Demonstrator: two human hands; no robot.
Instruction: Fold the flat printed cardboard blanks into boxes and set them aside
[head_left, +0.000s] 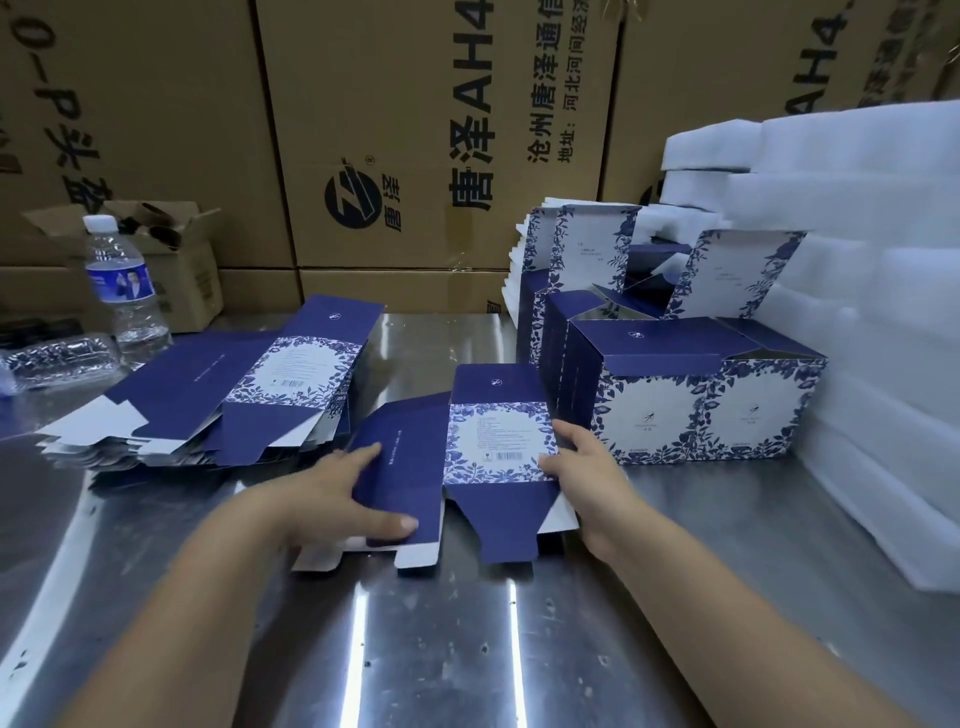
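Blank (498, 441) in hand, flat on the steel worktop (467, 649), not yet folded. Left grip (332, 493) lies open, fingers straight, pressing the dark blue panel on the blank's left half. Right grip (587, 478) holds the blank's right edge, thumb on the floral panel; its other fingers are hidden, so a pinch is likely rather than certain. Left of the blank and slightly beyond it, a fanned stack of flat blanks (234, 400) waits, seemingly the larger share of the work. Right of and behind the blank, several erected boxes (701, 410) stand set aside, top flaps open, beside white foam sheets (857, 312). Far behind the blank, brown cartons (415, 130).
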